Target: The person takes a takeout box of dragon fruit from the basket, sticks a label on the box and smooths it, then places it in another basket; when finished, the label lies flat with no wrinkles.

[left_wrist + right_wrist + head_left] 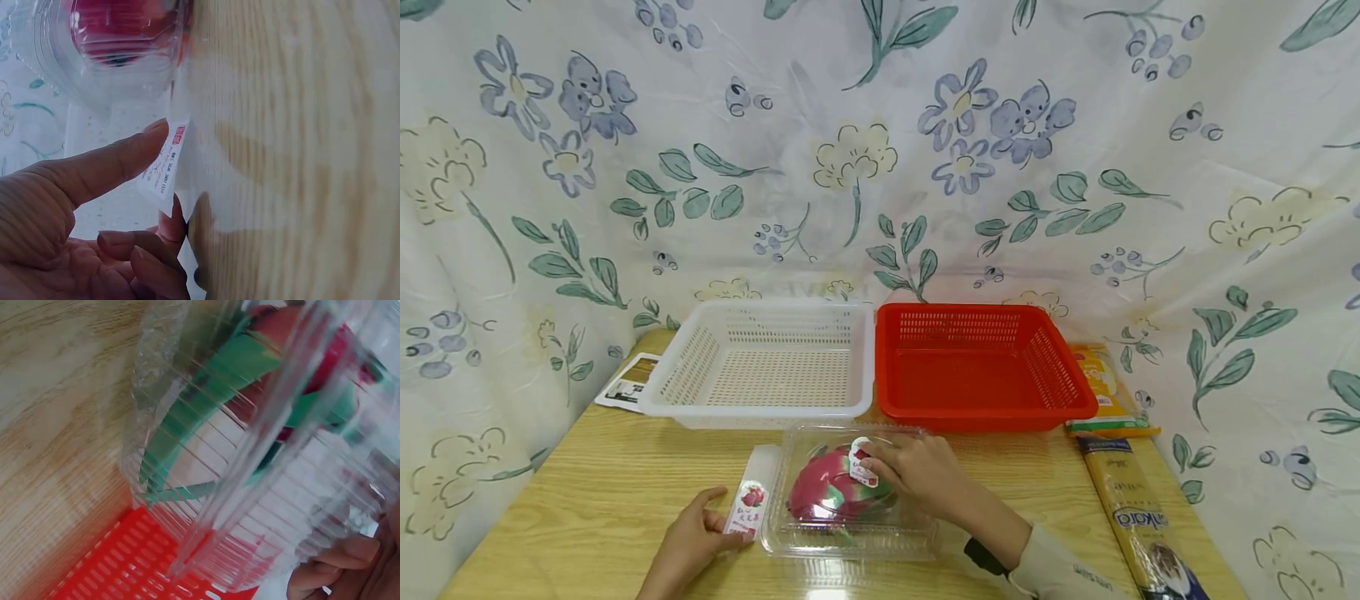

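Left hand [687, 543] pinches the flat white strip with red print [752, 493]; right hand [921, 475] touches the small white round-topped sticker [861, 477], can't tell if pinching or pressing. It's around 1 o'clock on the clear rectangular plastic box [906, 532]. I'd rub gently, middle outward.

My left hand [688, 537] pinches with its straight thumb [115, 162] against the forefinger, other fingers [153, 272] curled inward. My right wrist [1000, 521] slants in from the lower right; my right hand [917, 473] points leftward, back upward, its thumb and forefinger tips close together.
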Demonstrator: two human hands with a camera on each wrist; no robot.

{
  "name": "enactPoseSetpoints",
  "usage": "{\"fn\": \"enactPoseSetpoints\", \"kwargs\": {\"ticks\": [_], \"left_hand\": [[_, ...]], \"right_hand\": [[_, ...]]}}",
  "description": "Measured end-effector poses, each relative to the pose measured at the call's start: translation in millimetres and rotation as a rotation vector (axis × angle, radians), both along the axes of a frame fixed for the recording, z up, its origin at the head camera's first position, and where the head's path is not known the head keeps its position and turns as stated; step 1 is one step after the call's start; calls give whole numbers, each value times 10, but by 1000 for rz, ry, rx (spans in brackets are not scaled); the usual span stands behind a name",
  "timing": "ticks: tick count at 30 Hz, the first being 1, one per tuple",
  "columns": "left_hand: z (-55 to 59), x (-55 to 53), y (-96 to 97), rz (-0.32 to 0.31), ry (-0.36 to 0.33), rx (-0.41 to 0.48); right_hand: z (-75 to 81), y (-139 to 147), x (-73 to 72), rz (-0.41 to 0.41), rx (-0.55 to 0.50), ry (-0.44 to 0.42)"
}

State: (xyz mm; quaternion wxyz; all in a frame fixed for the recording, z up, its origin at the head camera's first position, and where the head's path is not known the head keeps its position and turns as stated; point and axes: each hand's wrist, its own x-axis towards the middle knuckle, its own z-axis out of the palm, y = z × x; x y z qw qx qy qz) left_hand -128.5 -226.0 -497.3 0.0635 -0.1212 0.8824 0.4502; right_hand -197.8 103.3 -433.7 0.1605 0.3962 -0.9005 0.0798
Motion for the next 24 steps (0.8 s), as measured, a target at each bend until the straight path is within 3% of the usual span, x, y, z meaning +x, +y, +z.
{"fn": "enactPoseSetpoints", "kwargs": {"ticks": [7,24], "left_hand": [[62,54,-17,-9,-23,-104],[109,167,-159,-24,-72,-174]], "right_hand": [[-49,-54,20,-42,40,53],[-82,-128,123,-155,55,-77]]}}
